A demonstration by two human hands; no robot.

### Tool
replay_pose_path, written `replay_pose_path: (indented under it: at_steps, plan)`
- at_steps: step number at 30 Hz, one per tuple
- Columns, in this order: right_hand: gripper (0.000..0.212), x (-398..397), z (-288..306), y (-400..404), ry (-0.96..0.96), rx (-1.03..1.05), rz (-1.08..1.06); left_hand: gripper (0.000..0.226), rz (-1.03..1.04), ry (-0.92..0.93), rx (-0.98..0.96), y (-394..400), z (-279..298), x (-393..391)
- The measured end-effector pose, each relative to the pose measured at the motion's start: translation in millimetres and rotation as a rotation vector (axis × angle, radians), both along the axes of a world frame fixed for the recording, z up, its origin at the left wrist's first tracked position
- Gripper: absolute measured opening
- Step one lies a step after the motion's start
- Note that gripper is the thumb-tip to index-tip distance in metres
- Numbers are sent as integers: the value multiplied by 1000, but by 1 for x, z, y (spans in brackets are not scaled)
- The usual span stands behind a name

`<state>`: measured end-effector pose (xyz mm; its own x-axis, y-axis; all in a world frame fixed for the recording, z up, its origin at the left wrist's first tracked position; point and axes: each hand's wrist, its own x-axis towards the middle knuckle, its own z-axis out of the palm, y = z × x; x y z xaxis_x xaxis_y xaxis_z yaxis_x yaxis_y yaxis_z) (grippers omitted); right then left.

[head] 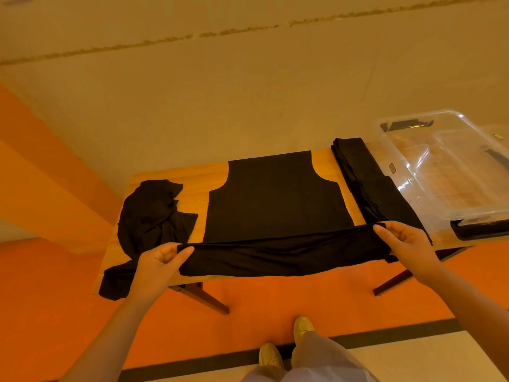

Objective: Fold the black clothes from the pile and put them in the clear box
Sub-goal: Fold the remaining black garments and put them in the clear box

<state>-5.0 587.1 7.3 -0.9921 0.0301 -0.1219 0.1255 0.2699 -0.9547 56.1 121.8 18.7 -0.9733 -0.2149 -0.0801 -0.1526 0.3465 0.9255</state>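
Note:
A black sleeveless top [275, 199] lies spread flat on the wooden table [181, 175]. Its near hem is lifted and stretched between my hands. My left hand [158, 264] pinches the hem's left corner and my right hand [405, 241] pinches the right corner. A crumpled pile of black clothes [150, 216] sits at the table's left, one piece hanging over the front edge. Folded black clothes [366, 183] lie in a stack at the right of the top. The clear box [451, 164] stands at the table's right end, tilted on a black lid or tray.
The table has dark angled legs [212, 299] and stands on an orange floor. My feet in light shoes [286, 343] are right before the table's front edge. A pale wall rises behind the table.

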Motion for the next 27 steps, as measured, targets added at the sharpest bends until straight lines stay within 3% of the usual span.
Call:
replay_pose_path:
  at_steps: [3,7,11,14,16,19,24,27]
  plan:
    - [46,-18,-2,4,-33,71,55,12,-6,-18,-26,-1,0,-22]
    - [19,-68,-7,6,-63,165,78,9,-26,-38,-66,2,7,-71]
    - [19,-148,-4,-1,-65,222,100,22,-19,-82,-232,7,18,-148]
    - [26,-218,-4,-11,-79,300,24,37,57,-105,-410,4,15,-215]
    - [27,-249,-6,-20,-57,372,-52,32,172,-81,-490,8,8,-251]
    - [33,-252,-13,-38,-3,484,-82,37,292,-56,-585,26,-6,-267]
    - [42,-194,-55,-53,132,699,278,48,-144,-28,-892,46,-64,-205]
    - [51,-161,-86,-55,198,871,465,64,-370,-146,-1015,48,-99,-163]
